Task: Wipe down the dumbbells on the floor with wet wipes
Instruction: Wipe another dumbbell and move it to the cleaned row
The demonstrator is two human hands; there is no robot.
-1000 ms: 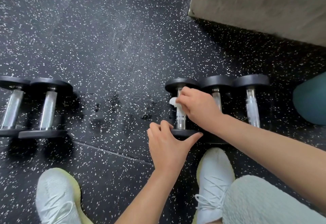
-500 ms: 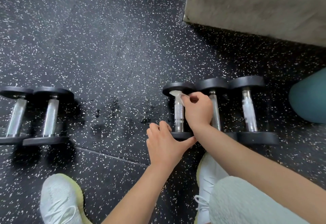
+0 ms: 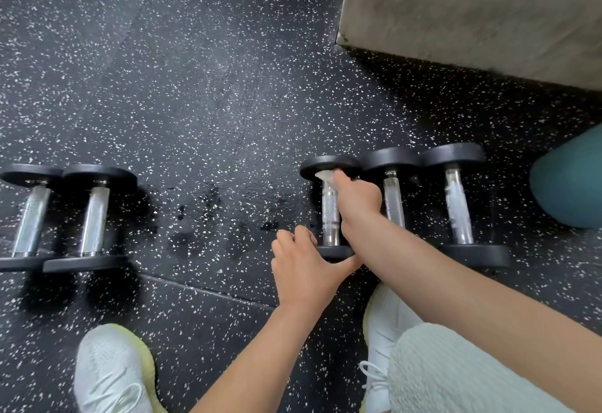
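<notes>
Dumbbell point(image 3: 330, 210) in work lies on the floor point(image 3: 211, 103), leftmost in a row of three, just ahead of our right shoe point(image 3: 384, 321). Wet wipe point(image 3: 324, 175) is bunched at the far end of the handle, right under the far plate point(image 3: 329, 165). Our right hand point(image 3: 356, 201) pinches the wipe there, fingers curled on it. Our left hand point(image 3: 303, 269) grips the near plate point(image 3: 335, 252), thumb stretched along its edge.

To do it well, we judge:
- Drag the wipe down the whole knurled handle toward the near plate.
- Twist round the bar so the underside gets covered too.
- Press into the knurl, where grime likely sits.
- The left hand needs a firm hold, since round plates roll easily.

The middle dumbbell point(image 3: 394, 204) sits just beside it, so the right wrist has little room. We cannot tell if the plates touch. The third dumbbell point(image 3: 456, 210) shows white streaks on its handle. Two more dumbbells point(image 3: 94, 217) lie well apart on the left. A teal ball point(image 3: 570, 184) is at the right edge, and a beige block point(image 3: 472, 12) is beyond.
</notes>
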